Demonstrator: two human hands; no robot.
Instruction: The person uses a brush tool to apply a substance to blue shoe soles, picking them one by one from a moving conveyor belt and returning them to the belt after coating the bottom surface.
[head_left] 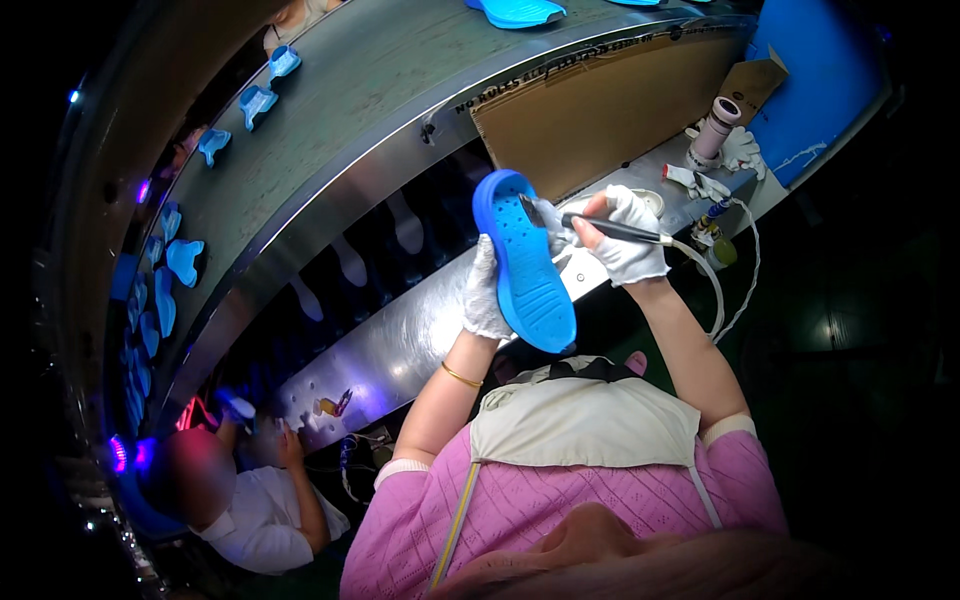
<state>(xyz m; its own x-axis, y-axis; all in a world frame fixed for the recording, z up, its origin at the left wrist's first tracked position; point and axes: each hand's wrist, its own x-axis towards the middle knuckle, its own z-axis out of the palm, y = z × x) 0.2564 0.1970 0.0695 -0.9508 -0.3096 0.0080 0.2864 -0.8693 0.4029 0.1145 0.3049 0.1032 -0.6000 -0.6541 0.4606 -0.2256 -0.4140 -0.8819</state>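
Gloved left hand [487, 292] clamped along the edge of a blue shoe sole [525, 262], held upright above the steel bench [400, 345]. Gloved right hand [625, 235] closed around a dark corded pen-like tool [612, 230], tip at the sole's upper end, apparently touching. Beyond the grip, a pale cylinder [716, 128] and spare gloves [742, 150].

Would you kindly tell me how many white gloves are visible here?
3: one on the left hand holding the blue sole, one on the right hand holding the corded tool, one spare glove on the bench; others may be hidden.
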